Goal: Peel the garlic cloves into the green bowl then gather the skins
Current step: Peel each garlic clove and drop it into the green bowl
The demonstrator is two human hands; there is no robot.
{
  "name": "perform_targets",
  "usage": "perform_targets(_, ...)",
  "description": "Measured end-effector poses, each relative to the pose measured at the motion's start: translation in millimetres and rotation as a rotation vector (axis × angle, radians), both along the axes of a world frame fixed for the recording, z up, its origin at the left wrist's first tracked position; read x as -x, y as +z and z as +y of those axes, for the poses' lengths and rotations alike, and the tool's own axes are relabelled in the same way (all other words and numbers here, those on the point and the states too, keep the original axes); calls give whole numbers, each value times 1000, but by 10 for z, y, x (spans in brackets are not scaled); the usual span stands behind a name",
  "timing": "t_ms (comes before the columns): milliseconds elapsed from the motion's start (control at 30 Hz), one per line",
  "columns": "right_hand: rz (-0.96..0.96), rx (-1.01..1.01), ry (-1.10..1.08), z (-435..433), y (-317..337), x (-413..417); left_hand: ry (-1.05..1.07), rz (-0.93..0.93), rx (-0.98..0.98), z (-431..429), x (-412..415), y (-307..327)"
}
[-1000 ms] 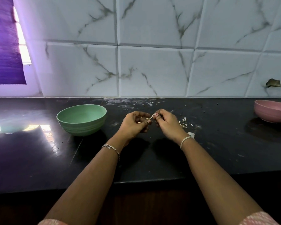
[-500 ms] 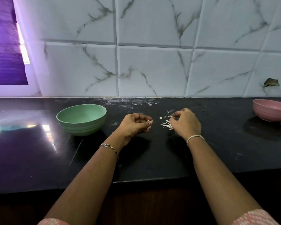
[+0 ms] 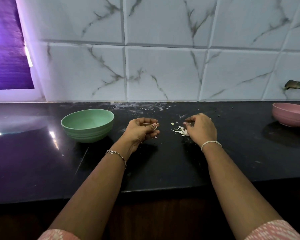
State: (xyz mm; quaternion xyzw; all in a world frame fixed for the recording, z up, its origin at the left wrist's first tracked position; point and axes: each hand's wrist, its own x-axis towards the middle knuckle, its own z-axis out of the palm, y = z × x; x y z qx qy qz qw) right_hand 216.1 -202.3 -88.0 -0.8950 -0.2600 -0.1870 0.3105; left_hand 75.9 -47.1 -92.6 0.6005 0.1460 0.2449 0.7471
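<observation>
The green bowl (image 3: 87, 125) stands on the black counter (image 3: 163, 161), left of both hands. My left hand (image 3: 141, 129) hovers right of the bowl with fingers curled, pinching a small pale garlic clove (image 3: 155, 126) at its fingertips. My right hand (image 3: 200, 129) is apart from it, further right, fingers curled loosely over a small pile of white garlic skins (image 3: 181, 130) on the counter. Whether it pinches a skin is hidden by the fingers. A tiny pale scrap (image 3: 172, 124) lies between the hands.
A pink bowl (image 3: 292, 116) sits at the far right of the counter. White flecks and smears (image 3: 145, 108) mark the counter near the tiled wall. The counter's front edge (image 3: 163, 189) runs below my forearms.
My hands were together on the clove, then parted. The right hand moved right and down to the skins pile; the left kept the clove.
</observation>
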Motion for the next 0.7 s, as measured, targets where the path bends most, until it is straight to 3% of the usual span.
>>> perform_targets(233,-29,-33,-34,-11,2,2,-3,23,15,-2,8,15)
perform_targets(367,-162,-150,229,50,0,82,15,33,-18,12,-22,-5)
perform_targets(533,-293,-23,541,242,-41,348,95,62,-223,4,-66,-57)
perform_targets(700,-276,46,539,311,-87,327,183,54,-417,36,-53,-60)
